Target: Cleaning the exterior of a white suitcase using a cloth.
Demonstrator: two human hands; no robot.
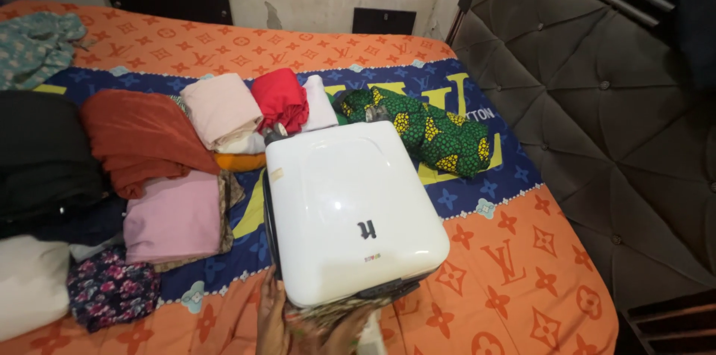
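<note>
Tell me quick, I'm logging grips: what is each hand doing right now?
Left hand: at the white suitcase's near edge, grip cannot be told.
Right hand: under that edge, grip cannot be told.

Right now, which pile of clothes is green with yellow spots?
The rolled bundle lying right of the white suitcase's top corner; the other folded clothes are pink, red, rust, black or floral.

hand [280, 325]: cut off by the bottom edge; left or right cannot be told
2nd hand: none clearly seen
white suitcase [350, 209]: near edge hides the fingers and a patterned cloth [335, 314]
black clothes [41, 161]: cut by the left edge
white fabric [30, 284]: partly out of frame
bed [514, 273]: near corner cropped
</note>
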